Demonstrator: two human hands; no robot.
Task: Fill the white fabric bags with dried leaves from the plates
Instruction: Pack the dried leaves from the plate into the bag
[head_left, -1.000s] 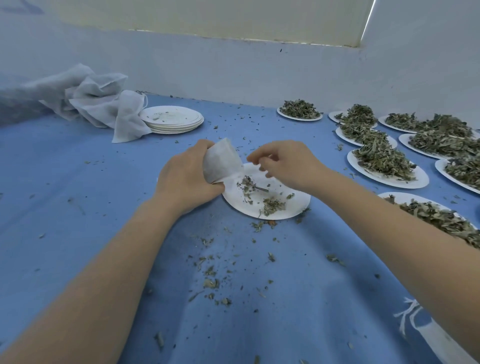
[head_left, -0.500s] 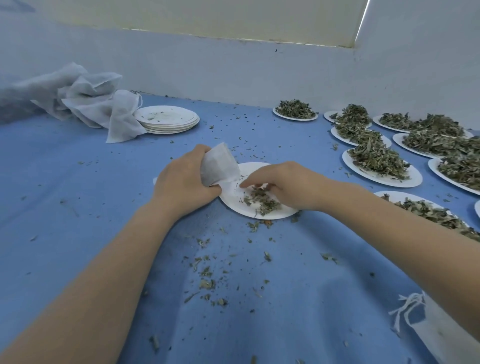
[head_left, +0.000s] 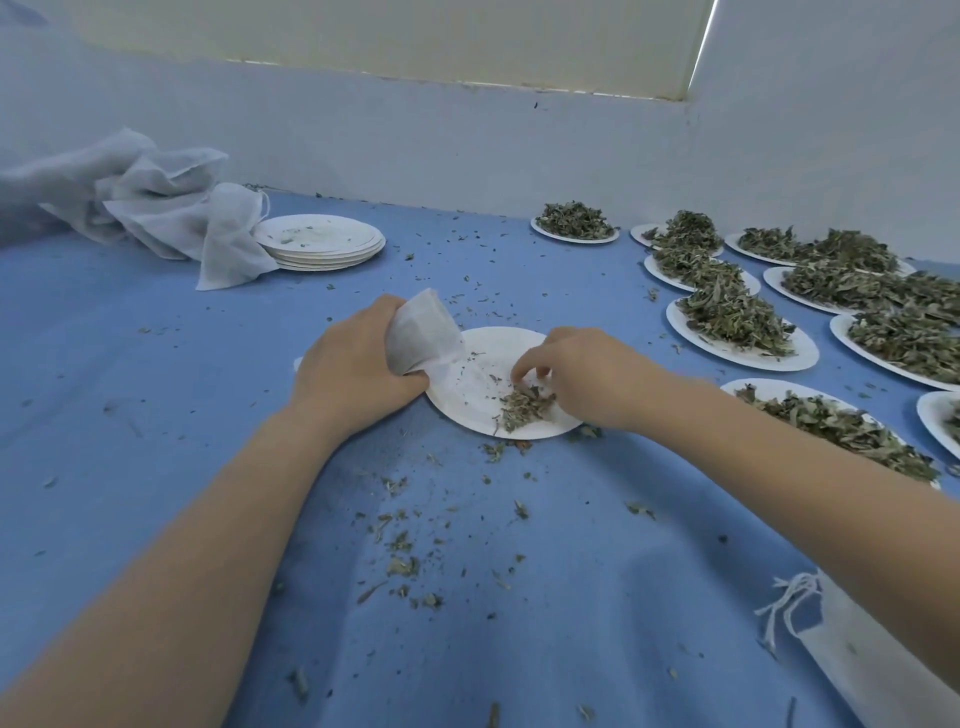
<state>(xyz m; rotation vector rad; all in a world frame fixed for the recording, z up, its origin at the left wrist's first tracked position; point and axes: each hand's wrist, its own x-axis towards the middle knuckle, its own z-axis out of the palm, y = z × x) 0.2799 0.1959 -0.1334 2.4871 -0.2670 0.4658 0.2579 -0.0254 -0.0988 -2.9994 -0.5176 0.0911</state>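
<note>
Right hand (head_left: 587, 376) — fingers curled down onto the last small heap of dried leaves (head_left: 522, 408), gathering or pinching at it; whether any leaves are yet held cannot be told. The heap sits at about 4 o'clock on the working plate (head_left: 488, 379), most of whose face is already bare.

Left hand (head_left: 353, 369) — at 9 o'clock of that plate, gripping a white fabric bag (head_left: 423, 335) by its body. The bag is tilted with its mouth over the plate's 10 o'clock edge, presumably so each pinch has only a short way to travel and stray bits fall back onto the plate. It looks partly filled; its contents are not visible.

Outward, on the blue-covered tabletop (head_left: 156, 415):
- Loose leaf crumbs (head_left: 400, 551) scattered at 6 o'clock of the working plate, nearer the person — spill, by the look of it.
- Full plates of leaves (head_left: 737, 325) ranked from 1 to 4 o'clock, well apart from the hands, likely waiting their turn.
- A stack of emptied plates (head_left: 319, 244) at 11 o'clock, just beside a heap of white fabric (head_left: 156, 208) that overlaps its left rim; probably spare bags, though individual bags are hard to separate.
- A drawstring bag (head_left: 862, 654) lying flat at 5 o'clock, at the frame's lower right edge; full or empty cannot be told.

Judgement: this plate is nearly finished; many plates remain.
</note>
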